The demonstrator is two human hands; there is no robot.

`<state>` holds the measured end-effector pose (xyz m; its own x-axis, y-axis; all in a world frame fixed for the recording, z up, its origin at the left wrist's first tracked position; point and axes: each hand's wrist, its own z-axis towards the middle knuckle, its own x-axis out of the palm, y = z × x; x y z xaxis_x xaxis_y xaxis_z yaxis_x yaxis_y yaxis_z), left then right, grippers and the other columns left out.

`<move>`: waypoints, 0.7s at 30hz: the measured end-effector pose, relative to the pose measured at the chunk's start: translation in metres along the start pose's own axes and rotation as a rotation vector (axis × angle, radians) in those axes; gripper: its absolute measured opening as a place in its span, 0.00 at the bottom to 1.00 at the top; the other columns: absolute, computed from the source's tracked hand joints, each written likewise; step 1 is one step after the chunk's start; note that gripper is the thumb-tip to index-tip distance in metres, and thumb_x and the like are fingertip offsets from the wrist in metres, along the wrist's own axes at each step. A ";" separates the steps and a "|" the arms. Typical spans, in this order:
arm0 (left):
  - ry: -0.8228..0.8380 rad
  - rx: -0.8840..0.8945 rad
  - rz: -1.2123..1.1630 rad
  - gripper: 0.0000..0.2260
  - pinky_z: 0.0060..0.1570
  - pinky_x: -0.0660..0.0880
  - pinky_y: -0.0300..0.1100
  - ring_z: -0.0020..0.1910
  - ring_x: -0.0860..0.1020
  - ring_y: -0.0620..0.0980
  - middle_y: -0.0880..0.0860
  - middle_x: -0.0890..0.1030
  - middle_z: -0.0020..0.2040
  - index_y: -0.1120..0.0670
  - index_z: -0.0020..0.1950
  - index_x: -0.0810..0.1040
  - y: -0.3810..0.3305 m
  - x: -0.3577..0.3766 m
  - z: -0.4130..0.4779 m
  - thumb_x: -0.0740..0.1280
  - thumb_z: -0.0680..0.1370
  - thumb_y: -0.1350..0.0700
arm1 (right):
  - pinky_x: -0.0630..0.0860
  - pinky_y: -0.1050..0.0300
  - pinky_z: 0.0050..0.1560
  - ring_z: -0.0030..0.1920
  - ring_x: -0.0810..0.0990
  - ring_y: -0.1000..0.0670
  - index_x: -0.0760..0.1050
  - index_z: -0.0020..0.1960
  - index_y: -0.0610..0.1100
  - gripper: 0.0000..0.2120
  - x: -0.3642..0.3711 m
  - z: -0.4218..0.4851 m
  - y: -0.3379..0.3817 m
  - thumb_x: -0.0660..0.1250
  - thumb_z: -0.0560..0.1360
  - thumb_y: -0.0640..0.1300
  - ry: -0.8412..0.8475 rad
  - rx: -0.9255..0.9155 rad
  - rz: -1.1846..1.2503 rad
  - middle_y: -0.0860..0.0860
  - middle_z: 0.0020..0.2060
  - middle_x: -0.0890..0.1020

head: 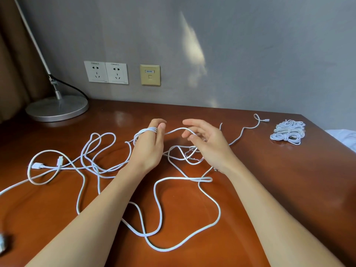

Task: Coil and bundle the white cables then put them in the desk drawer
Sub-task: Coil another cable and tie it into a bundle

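The brown table carries everything, and most of its near and middle surface is taken up by the loose white cable, which sprawls in overlapping loops from the left edge almost to the right. The lamp base stands at the far left corner, and a finished bundle of white cable lies near the far right corner, well apart from the work. Above the middle of the table, the left hand is turned back-up with its fingers curled. Several turns of cable sit wound round those fingers, with the thumb pressed beside them. From there a short strand arches across to the right hand, whose fingers are loosely spread with the strand running among them; whether it pinches the strand or only guides it cannot be told. The coiling looks only just begun, since far more cable lies on the table than on the hand. To do this step well, the right hand should probably feed the strand with light, even tension and lay each turn flat beside the last. The crossed loops nearer the person need shaking free before they tighten. A plug lies near the left edge. No drawer is in view.
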<state>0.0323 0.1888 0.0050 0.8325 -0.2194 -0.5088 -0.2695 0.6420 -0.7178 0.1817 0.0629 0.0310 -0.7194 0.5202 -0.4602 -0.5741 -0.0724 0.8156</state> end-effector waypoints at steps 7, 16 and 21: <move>0.026 -0.070 -0.019 0.07 0.33 0.72 0.39 0.32 0.74 0.44 0.49 0.77 0.34 0.50 0.47 0.73 0.000 0.003 0.002 0.68 0.82 0.51 | 0.79 0.70 0.49 0.51 0.82 0.62 0.74 0.71 0.56 0.16 0.003 0.000 -0.006 0.63 0.85 0.44 -0.155 -0.080 -0.138 0.61 0.54 0.84; 0.027 -0.066 0.117 0.25 0.35 0.72 0.48 0.27 0.72 0.49 0.48 0.71 0.25 0.53 0.32 0.70 -0.005 0.000 -0.002 0.62 0.82 0.38 | 0.80 0.65 0.45 0.46 0.84 0.56 0.76 0.69 0.54 0.17 0.005 0.001 -0.009 0.69 0.81 0.51 -0.293 -0.228 -0.268 0.57 0.47 0.85; 0.036 -0.092 0.060 0.29 0.32 0.64 0.46 0.26 0.63 0.49 0.47 0.63 0.24 0.52 0.27 0.60 -0.011 -0.001 -0.008 0.56 0.84 0.37 | 0.82 0.58 0.42 0.43 0.83 0.55 0.80 0.63 0.53 0.12 0.004 0.002 -0.011 0.70 0.81 0.52 -0.292 -0.224 -0.328 0.56 0.43 0.84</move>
<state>0.0300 0.1763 0.0094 0.7957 -0.2098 -0.5682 -0.3635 0.5849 -0.7251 0.1858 0.0679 0.0210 -0.3654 0.7609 -0.5363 -0.8452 -0.0297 0.5336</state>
